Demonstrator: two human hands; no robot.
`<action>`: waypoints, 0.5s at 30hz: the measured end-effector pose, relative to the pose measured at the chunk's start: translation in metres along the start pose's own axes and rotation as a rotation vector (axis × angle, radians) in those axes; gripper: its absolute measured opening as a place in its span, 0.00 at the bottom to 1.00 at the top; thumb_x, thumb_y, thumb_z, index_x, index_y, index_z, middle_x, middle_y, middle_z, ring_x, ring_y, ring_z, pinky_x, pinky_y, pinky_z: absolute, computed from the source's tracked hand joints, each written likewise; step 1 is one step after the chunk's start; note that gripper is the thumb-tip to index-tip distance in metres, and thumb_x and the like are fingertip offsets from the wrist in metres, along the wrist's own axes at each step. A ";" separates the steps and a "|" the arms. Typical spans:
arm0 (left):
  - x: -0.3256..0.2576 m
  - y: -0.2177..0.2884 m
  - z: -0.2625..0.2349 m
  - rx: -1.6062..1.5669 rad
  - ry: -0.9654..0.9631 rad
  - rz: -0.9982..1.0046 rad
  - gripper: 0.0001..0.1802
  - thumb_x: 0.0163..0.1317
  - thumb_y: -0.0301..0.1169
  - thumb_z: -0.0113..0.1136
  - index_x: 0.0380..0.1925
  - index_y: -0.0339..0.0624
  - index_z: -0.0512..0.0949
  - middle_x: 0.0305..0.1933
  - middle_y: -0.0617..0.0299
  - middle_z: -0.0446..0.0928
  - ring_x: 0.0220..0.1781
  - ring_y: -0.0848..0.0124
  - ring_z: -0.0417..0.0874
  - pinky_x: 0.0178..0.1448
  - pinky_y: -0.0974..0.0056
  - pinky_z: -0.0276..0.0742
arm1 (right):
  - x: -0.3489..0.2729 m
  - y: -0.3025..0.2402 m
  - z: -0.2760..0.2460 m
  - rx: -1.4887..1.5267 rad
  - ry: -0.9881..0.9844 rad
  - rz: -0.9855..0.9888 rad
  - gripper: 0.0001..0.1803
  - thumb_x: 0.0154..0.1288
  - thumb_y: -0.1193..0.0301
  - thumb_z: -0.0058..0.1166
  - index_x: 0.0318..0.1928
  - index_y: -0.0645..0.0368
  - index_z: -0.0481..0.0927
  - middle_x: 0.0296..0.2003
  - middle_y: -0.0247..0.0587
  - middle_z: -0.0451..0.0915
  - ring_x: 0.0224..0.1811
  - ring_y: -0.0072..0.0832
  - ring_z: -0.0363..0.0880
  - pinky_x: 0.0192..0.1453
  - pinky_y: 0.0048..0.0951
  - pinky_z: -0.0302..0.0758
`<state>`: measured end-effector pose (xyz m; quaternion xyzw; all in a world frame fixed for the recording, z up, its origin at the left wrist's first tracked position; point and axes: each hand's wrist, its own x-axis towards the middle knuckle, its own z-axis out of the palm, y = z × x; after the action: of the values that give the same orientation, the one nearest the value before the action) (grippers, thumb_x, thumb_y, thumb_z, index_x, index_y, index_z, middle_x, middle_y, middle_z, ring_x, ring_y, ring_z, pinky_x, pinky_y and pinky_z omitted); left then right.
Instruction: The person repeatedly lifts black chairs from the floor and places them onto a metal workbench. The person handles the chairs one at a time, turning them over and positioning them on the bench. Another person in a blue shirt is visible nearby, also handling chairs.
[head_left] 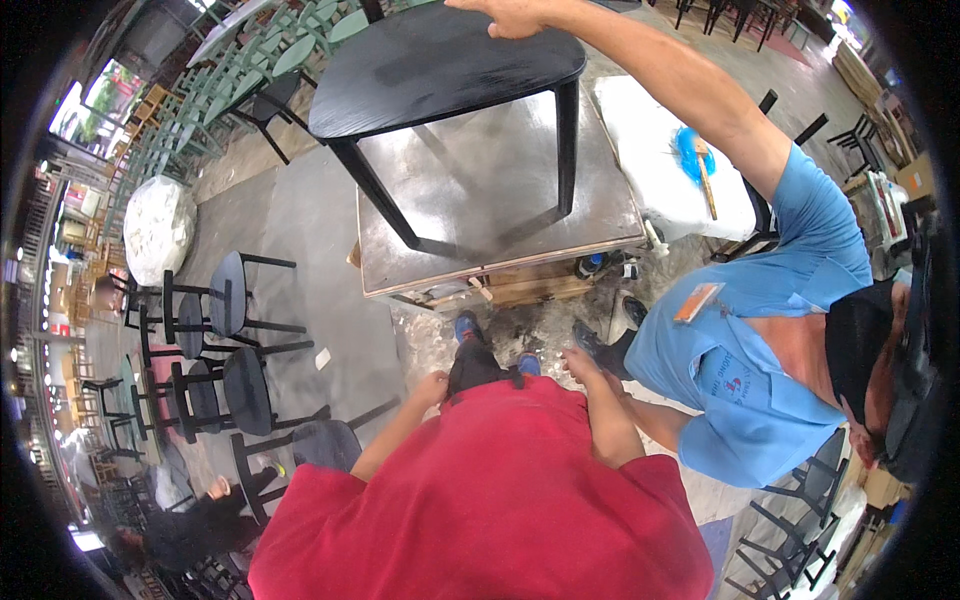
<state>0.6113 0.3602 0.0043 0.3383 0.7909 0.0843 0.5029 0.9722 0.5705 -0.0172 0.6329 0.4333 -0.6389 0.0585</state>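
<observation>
Black table stands on the grey worktop; both hands, left hand and right hand, hang empty, fingers loosely curled, black stools lining the concrete floor.

One head-worn fisheye looks steeply down past the red shirt at the nearby workbench.

Black table: rounded matte top, slim black legs, upright on the worktop
Worktop: square, grey, scuffed, just ahead of the person's feet
Table legs: resting on the worktop's surface
</observation>
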 end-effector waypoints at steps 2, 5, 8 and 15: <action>0.005 -0.005 0.004 0.011 0.015 0.013 0.20 0.64 0.39 0.50 0.47 0.39 0.82 0.31 0.47 0.84 0.36 0.56 0.86 0.44 0.53 0.80 | -0.002 0.003 -0.001 0.006 -0.008 -0.001 0.22 0.71 0.51 0.48 0.52 0.55 0.77 0.32 0.39 0.79 0.21 0.24 0.67 0.19 0.32 0.62; 0.009 -0.010 0.009 0.050 0.043 0.020 0.20 0.64 0.40 0.49 0.48 0.41 0.82 0.32 0.48 0.84 0.35 0.57 0.87 0.42 0.53 0.81 | -0.004 0.008 0.000 0.023 -0.008 -0.005 0.22 0.70 0.50 0.49 0.52 0.54 0.77 0.32 0.38 0.79 0.21 0.25 0.67 0.19 0.33 0.63; 0.012 -0.002 0.006 -0.015 0.001 -0.048 0.20 0.66 0.40 0.50 0.51 0.44 0.81 0.31 0.51 0.84 0.32 0.60 0.88 0.35 0.55 0.81 | 0.001 0.012 -0.001 -0.007 0.009 -0.003 0.22 0.69 0.51 0.49 0.51 0.53 0.77 0.32 0.39 0.79 0.20 0.25 0.67 0.20 0.33 0.64; 0.056 0.065 -0.090 -0.778 0.609 0.296 0.14 0.74 0.41 0.53 0.44 0.42 0.76 0.25 0.69 0.73 0.22 0.77 0.72 0.27 0.69 0.72 | 0.016 0.014 -0.019 0.238 -0.014 0.039 0.23 0.68 0.50 0.50 0.54 0.51 0.76 0.37 0.41 0.79 0.24 0.26 0.71 0.21 0.32 0.65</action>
<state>0.5485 0.4626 0.0367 0.1945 0.7552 0.5372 0.3213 0.9923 0.5815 -0.0338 0.6391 0.3417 -0.6891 -0.0015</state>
